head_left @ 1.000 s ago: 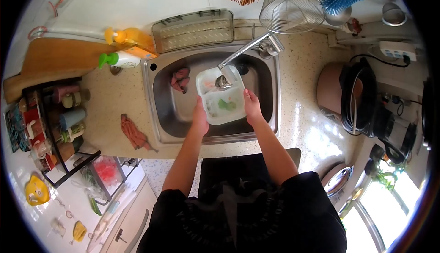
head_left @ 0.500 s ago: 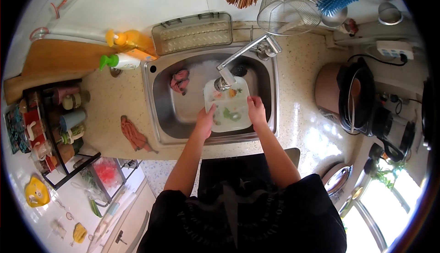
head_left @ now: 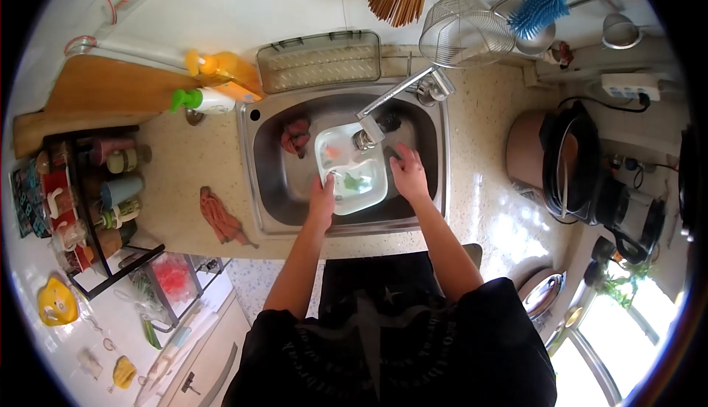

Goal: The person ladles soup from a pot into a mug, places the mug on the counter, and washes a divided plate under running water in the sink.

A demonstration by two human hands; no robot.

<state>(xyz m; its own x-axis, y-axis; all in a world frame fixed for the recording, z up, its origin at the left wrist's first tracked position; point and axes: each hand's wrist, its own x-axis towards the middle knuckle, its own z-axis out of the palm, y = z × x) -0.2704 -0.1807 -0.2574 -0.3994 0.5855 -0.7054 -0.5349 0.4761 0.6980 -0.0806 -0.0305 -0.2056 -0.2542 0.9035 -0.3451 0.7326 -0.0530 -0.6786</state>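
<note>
Pale, rounded-square divided plate (head_left: 369, 167) lies, in the head view, under the angled chrome faucet (head_left: 396, 94), inside the stainless-steel sink (head_left: 248, 163). The left hand (head_left: 321, 200) grips its eight-o'clock edge; the right hand (head_left: 408, 174), fingers loosely spread and empty, hovers just off its three-o'clock side. Rinsing seems under way, unfinished. Curved lettering on the black T-shirt (head_left: 394, 348) is too faint to read.

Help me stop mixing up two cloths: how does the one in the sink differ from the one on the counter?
The sink cloth lies in the basin beside the tray; the counter cloth lies on the worktop. The sink cloth is bunched up; the counter cloth is drawn out long. The sink cloth looks darker; the counter cloth, more orange. Both are reddish, and neither is held.
</note>
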